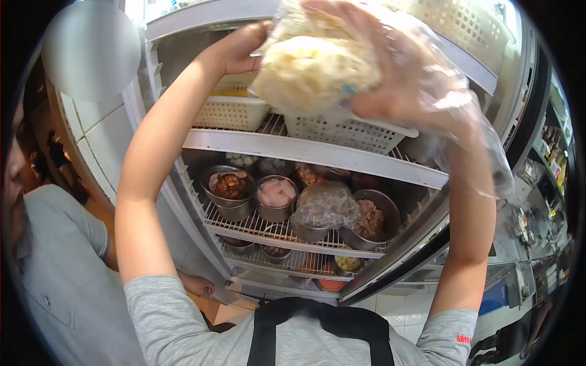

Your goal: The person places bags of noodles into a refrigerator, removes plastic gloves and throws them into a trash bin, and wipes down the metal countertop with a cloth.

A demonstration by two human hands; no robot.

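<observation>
High in front of the open fridge, I hold up a clear plastic bag (482, 131) with a pale yellow, lumpy clump of food (314, 70); its exact kind I cannot make out. My left hand (244, 47) is closed at the bag's left edge. Clear plastic covers my right hand (390, 79), which curves round the clump from the right, fingers over its top and thumb below. The loose end of the bag hangs down along my right forearm. Behind the bag, white perforated baskets (229, 114) stand on a fridge shelf, partly hidden.
On the lower racks are metal pots with raw meat (276, 194), dark sauced pieces (229, 184) and minced meat (370, 219); a plastic-covered pot (326, 205) sits between. Another basket (464, 27) is at upper right. A person in a grey shirt (61, 256) stands close at my left.
</observation>
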